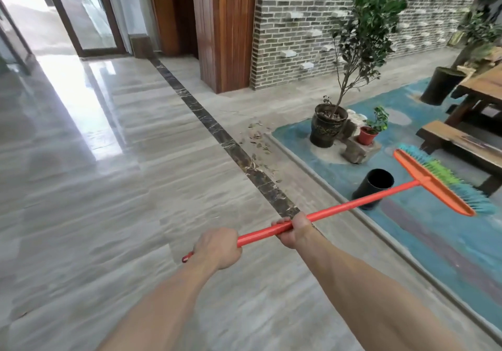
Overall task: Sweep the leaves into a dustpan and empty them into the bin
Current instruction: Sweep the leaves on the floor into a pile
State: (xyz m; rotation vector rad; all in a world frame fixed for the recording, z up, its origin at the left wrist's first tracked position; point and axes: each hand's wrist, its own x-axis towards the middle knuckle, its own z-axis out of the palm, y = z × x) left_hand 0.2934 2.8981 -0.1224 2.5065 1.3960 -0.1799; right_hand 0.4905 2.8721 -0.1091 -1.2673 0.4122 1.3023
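Broom (326, 210) gripped two-handed, orange handle running from 7 o'clock up toward 3 o'clock, roughly level and off the floor. No readable brand, label or writing anywhere.

Left hand (217, 247) clenched round the handle near its butt end, just above the hanging loop. Right hand (293, 229) clenched further up the shaft, fingers fully wrapped, thumb side up. Hands near each other, a short bare stretch of handle between them.

Broom head (437, 180) at 3 o'clock, orange block with teal and green bristles pointing away, hovering over the blue painted floor area (407, 255), not touching it.

Leaves (258, 144) scattered at about 1 o'clock on the grey tile, spilling over the dark marble strip (217, 130) and along the raised kerb of the blue area; exact count not possible, a loose patch of dry brown pieces.

Bin (372, 187): one black cylinder at 2 o'clock, standing tilted on the blue area, handle crossing in front of it.

Counted: one broom, one bin, three potted plants – large dark pot (327, 126), small red pot (366, 134), dark pot (440, 85) by the wooden table (483, 84). One wooden bench (456, 141). Dustpan not in view.
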